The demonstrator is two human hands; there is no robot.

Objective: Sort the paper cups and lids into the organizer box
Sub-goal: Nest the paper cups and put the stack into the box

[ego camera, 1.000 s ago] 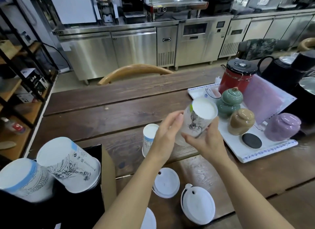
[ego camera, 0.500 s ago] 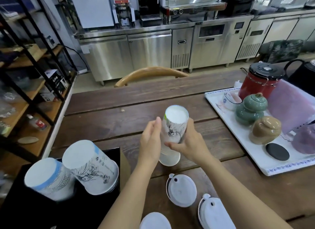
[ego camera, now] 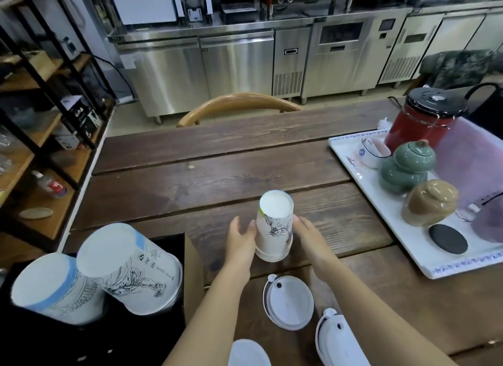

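A stack of upside-down white paper cups (ego camera: 275, 229) with an ink drawing stands on the wooden table (ego camera: 217, 175). My left hand (ego camera: 241, 241) presses its left side and my right hand (ego camera: 309, 237) its right side. At the lower left, the black organizer box (ego camera: 163, 338) holds two leaning cup stacks, one blue-banded (ego camera: 54, 289) and one ink-printed (ego camera: 128, 270). Three white lids lie on the table in front of me: one (ego camera: 288, 303) below the stack, one (ego camera: 337, 341) to its right and one (ego camera: 249, 353) at the bottom edge.
A white tray (ego camera: 408, 259) on the right carries a red pot (ego camera: 424, 120), a green jar (ego camera: 405, 166), a tan jar (ego camera: 430, 202) and a black coaster (ego camera: 447, 239). A chair back (ego camera: 239, 104) rises behind the table. Shelving (ego camera: 40, 120) stands at the left.
The cup I held tilted in the air has come down, upside down, over the cup that stood on the table. Both hands stay at its sides.
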